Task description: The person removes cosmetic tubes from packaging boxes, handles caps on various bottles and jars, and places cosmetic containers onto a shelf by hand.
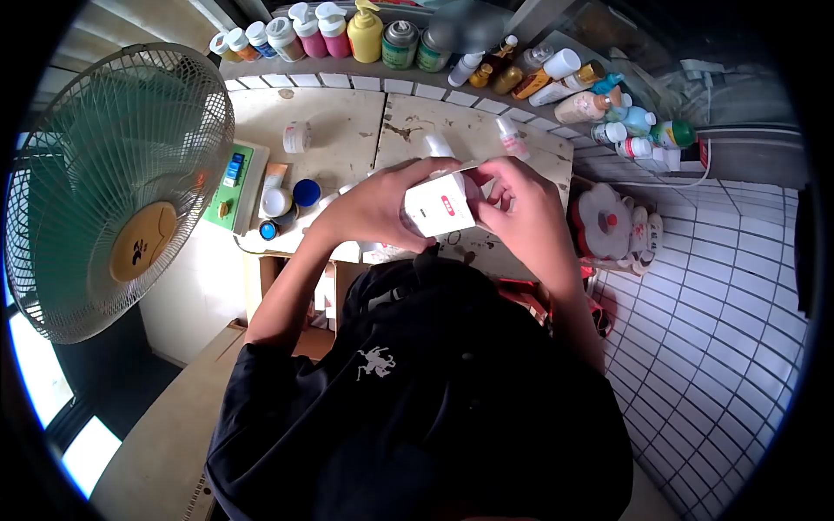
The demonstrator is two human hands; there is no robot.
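Note:
A small white carton with a red label is held up over the worktable, close to my body. My left hand wraps around its left side, thumb low and fingers along the top edge. At the carton's right end, my right hand has its fingers curled in near an end flap. What those right fingertips pinch, if anything, is hard to make out. Just beyond the hands stand a small white bottle and a clear bottle with pink print.
A large fan stands at the left, beside a green scale. Nearby lie a clear jar, a blue lid and a tube. Several bottles, including a yellow pump bottle, line the ledge. A tiled wall borders the right.

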